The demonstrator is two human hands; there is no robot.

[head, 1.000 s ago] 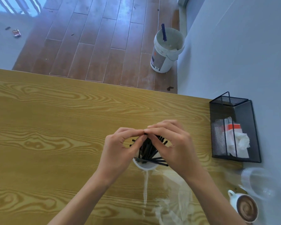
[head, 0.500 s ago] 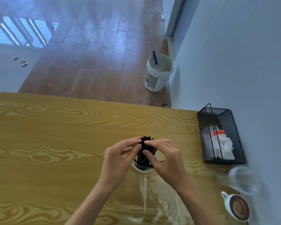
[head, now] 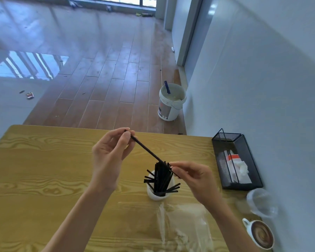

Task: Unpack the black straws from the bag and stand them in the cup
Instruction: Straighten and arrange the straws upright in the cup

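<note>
A white cup (head: 151, 192) stands on the wooden table (head: 44, 175) with several black straws (head: 161, 179) in it, some upright, some splayed sideways. My left hand (head: 109, 155) is raised above the table and pinches the top end of one black straw (head: 145, 149), which slants down to the right toward the cup. My right hand (head: 195, 180), just right of the cup, pinches the lower end of that same straw. The clear plastic bag (head: 185, 226) lies flat on the table in front of the cup.
A black mesh holder (head: 244, 184) with sachets stands at the table's right edge by the wall. A clear plastic cup (head: 262, 202) and a mug of coffee (head: 261, 235) sit near the right front corner. A white bucket (head: 171, 101) stands on the floor beyond.
Both hands were together over the cup gathering the straws. My left hand has since risen up and to the left, drawing one straw out at a slant, while my right hand moved right of the cup.
</note>
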